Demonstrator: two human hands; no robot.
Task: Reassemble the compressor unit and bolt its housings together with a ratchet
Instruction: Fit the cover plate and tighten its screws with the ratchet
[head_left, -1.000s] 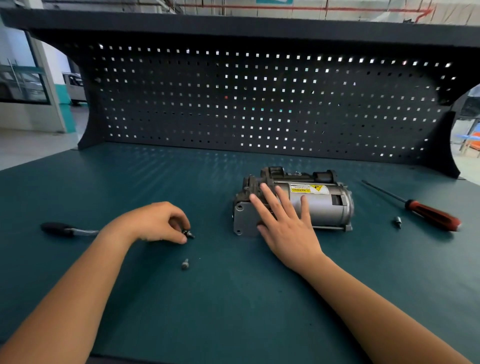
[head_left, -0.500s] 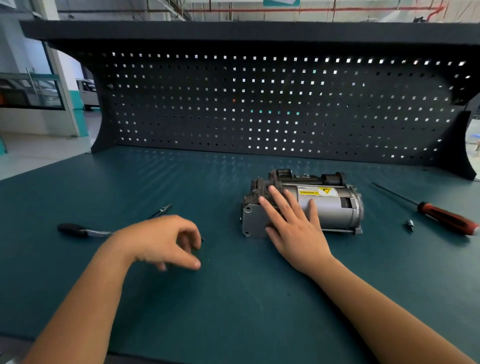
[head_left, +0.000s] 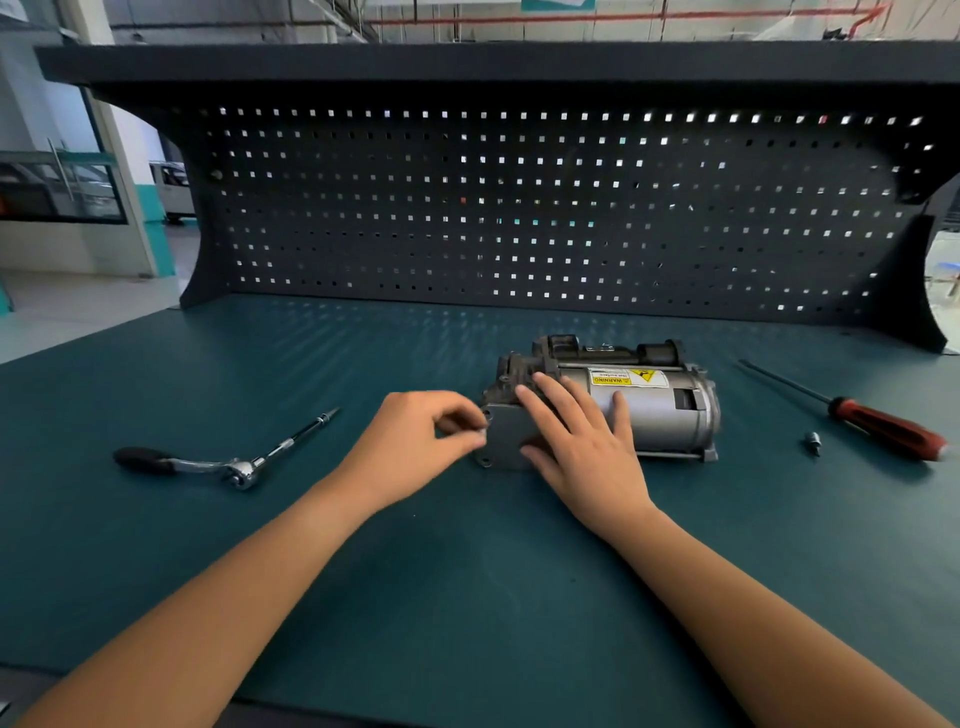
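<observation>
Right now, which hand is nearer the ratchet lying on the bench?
Left. The left hand pinches a small bolt at the near end of the compressor, to the right of the ratchet. The right hand rests flat on the compressor, farther right.

Red-handled screwdriver (head_left: 883, 428) on teal bench (head_left: 467, 597)

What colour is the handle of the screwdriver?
The screwdriver handle is red. The head view shows it, at the right of the bench.

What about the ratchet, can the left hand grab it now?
Probably yes. The ratchet lies on the bench left of the left hand, with nothing between them. That hand's fingertips are pinched together at the compressor, though.
</observation>
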